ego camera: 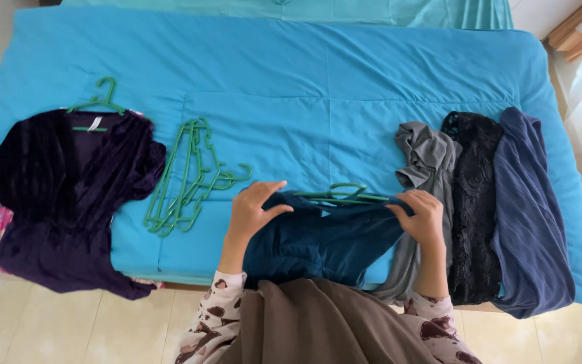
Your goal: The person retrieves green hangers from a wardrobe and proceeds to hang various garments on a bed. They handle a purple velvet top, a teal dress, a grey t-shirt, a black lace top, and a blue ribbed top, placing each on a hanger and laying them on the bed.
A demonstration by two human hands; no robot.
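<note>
Blue bedding (345,87) covered the big bed, and clothes lay all over it. Near the front edge lay a dark teal top (318,239) with a green hanger (345,195) at its neck. The left hand (254,209) was on the top's left shoulder, with its fingers bent and pinching the cloth. The right hand (426,217) held the top's right shoulder, with its fingers closed on the cloth too. Just left of the hands lay a pile of green hangers (186,178). Far to the left was a dark purple top (69,195) on its own hanger. To the right lay a grey top (429,162), a black lace top (474,202) and a navy top (530,216), side by side.
</note>
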